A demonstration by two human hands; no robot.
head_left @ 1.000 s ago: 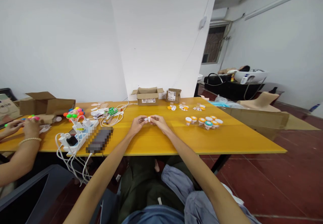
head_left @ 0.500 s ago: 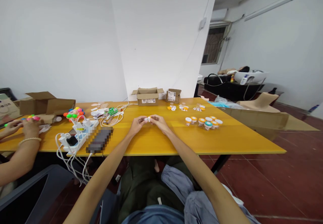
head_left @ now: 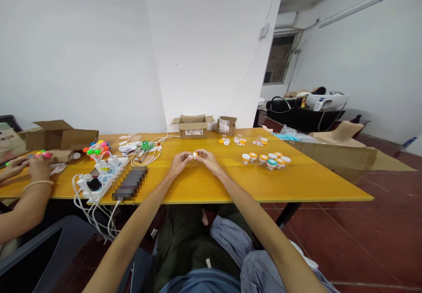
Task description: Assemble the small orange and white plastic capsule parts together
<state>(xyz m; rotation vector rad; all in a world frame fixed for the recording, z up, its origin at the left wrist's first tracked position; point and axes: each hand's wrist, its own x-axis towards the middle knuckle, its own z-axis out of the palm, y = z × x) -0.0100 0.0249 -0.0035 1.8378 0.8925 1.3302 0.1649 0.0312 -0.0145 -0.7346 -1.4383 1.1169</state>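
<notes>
My left hand (head_left: 179,163) is closed around a small clear jar (head_left: 190,156) above the middle of the table. At the jar's right end, my right hand (head_left: 207,160) pinches a white lid with an orange rim (head_left: 195,155). Jar and lid lie in line between the fingertips and appear to touch; whether the lid is threaded on cannot be made out. To the right stands a group of lidded small jars (head_left: 272,164) with white, orange and teal lids. Farther back lie small heaps of loose lids and parts (head_left: 242,141).
Two cardboard boxes (head_left: 193,128) stand at the back by the wall. Left are a power strip (head_left: 110,170) with tangled white cables, a dark blurred-out device (head_left: 131,183) and a bundle of coloured balls (head_left: 98,148). At far left, another person's hands (head_left: 40,167) handle coloured pieces.
The lid has tilted and moved closer against the jar, and more of its orange rim shows. My arms have stayed almost in place.
</notes>
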